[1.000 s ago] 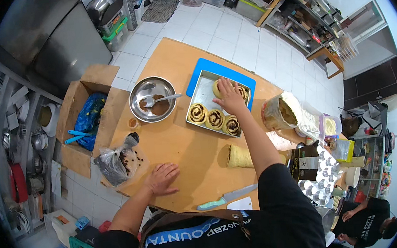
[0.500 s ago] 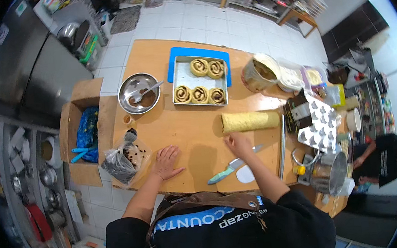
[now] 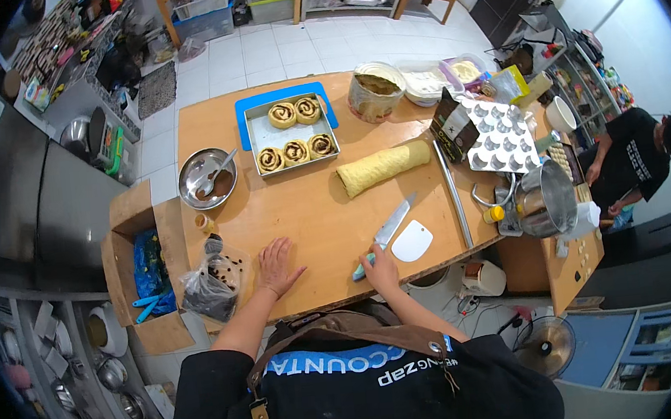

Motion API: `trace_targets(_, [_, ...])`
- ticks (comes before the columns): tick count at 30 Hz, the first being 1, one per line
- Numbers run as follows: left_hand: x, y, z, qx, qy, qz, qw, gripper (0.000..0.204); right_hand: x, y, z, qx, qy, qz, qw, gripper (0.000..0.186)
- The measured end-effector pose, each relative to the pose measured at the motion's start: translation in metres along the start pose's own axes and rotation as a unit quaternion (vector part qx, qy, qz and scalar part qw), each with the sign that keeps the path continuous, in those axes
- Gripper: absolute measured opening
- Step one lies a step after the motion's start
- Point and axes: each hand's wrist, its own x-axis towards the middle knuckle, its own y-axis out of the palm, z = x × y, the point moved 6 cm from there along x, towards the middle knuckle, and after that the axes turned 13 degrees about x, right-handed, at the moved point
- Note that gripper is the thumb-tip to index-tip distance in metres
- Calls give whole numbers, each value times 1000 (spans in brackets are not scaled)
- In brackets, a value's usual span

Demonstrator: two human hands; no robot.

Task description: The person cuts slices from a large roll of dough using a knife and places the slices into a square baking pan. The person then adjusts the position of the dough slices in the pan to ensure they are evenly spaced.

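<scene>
My right hand (image 3: pixel 381 268) is closed around the light-green handle of a knife (image 3: pixel 393 222), whose blade lies low over the table and points away to the right. Just right of the blade is a white dough scraper (image 3: pixel 412 241). Beyond it lies a long yellow dough roll (image 3: pixel 384 168). My left hand (image 3: pixel 278 267) rests flat on the tabletop, fingers spread, holding nothing. Beside it is a plastic bag (image 3: pixel 212 286) with dark bits. A square metal pan (image 3: pixel 295 163) holds several spiral dough slices (image 3: pixel 295 153) in two rows.
A steel bowl (image 3: pixel 209 178) with a spoon stands left of the pan. A metal rod (image 3: pixel 453 192), a muffin tray (image 3: pixel 500 135), a mixer bowl (image 3: pixel 544 199) and tubs (image 3: pixel 375 92) crowd the right side. An open cardboard box (image 3: pixel 146 260) is at left. A person in black (image 3: pixel 641 152) works at far right.
My right hand has moved from beside the dough roll down to the knife and gripped its handle. The roll now lies at a slant. My view has shifted; my left hand stays flat.
</scene>
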Motion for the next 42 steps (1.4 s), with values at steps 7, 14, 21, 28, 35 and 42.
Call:
trace_targets(7, [24,0,1,-80,-56,-34,995,84,1,-4,-48,253,1,-100,962,25])
trace_targets(14, [148,66,-30,-284,-152,85,943,93,2,-57,-20,322,10,-59,945,57])
trace_targets(21, [211,97,-66,-260,-221,169,925,91,29,-79,-23,180,-82,-47,979,57])
trace_targets(28, [223,118,-68,-736,-278,117,607,97,62,-77,-7,81,-99,-19,992,41])
trace_targets(35, [228,63,-64,-333,-293,60,894,110,80,-80,37,26,-60,15,998,23])
trace_targets(42, [260,30,-103,44,38,162,985,125,82,-72,43,-67,-50,57,995,26])
